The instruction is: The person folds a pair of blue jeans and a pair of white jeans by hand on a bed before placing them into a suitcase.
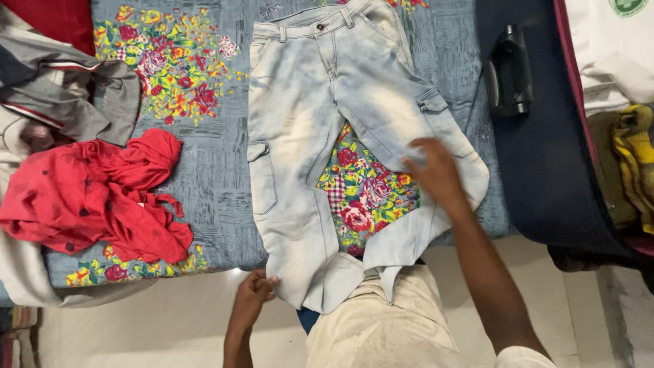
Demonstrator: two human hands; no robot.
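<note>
From the head camera, a pair of pale, washed-out blue denim cargo jeans (327, 136) lies spread flat in the middle of the frame, waistband toward the top edge and legs running down toward the lower centre, where the hems hang over the near edge of the bed (218, 184). The bed carries a grey-blue sheet printed with bright red, pink and yellow flowers.

The left hand (255, 289), at the lower centre-left, pinches the hem of one jeans leg between thumb and fingers, closed on the cloth. The right hand (432, 170), right of centre, lies palm-down with fingers spread flat on the other leg, just below its side pocket; it presses the denim and grips nothing.

At the left of the frame a crumpled red garment (95, 197) lies on the sheet, with a grey garment with striped trim (75, 88) above it in the upper left. At the upper right a black clothes iron (509, 71) rests on a dark navy surface (545, 170), beside a white garment (610, 48) and a yellow cloth (633, 157).
</note>
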